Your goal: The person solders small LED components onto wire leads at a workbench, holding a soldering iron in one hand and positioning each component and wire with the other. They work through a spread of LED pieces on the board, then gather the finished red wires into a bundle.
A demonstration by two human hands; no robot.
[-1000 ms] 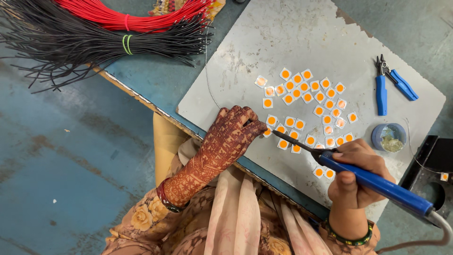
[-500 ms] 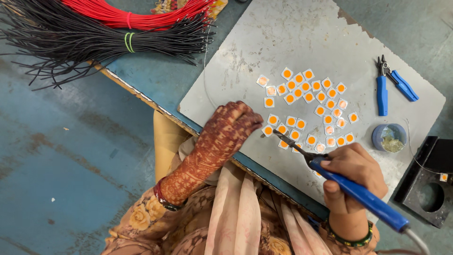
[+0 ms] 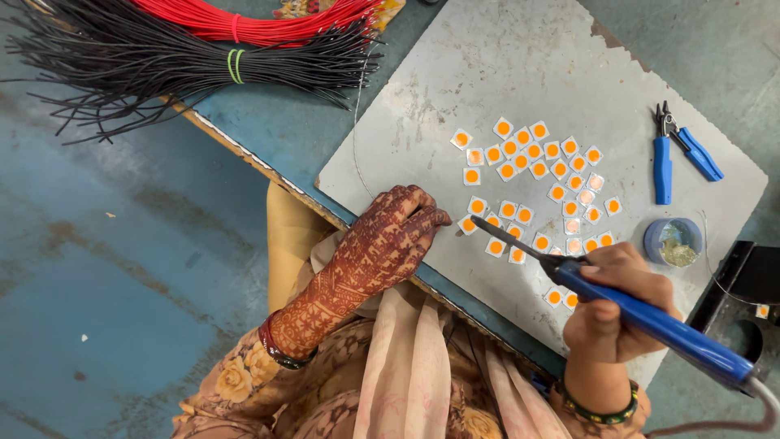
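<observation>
Right hand: the right hand (image 3: 613, 305) was closed around a blue-handled soldering iron (image 3: 650, 319), its tip just beside the nearest chip.
Left hand: the left hand (image 3: 390, 236) was curled, fingertips pressed on the grey board (image 3: 504, 73), holding nothing.
Chips: small white squares with orange centres (image 3: 532, 179) lay scattered on the board.
Nearby: blue pliers (image 3: 678, 150), a small round tin (image 3: 673, 241), black wires (image 3: 162, 57), red wires (image 3: 244, 20).

Left hand (image 3: 388, 241) covered in dense dark-red henna patterns running down the forearm, with a dark red bangle (image 3: 272, 348) at the wrist. Right hand (image 3: 613, 305) wears a green and gold bangle (image 3: 597, 410). Floral brown sleeves (image 3: 236, 382); pale peach scarf (image 3: 406, 366) hangs between the arms.
</observation>
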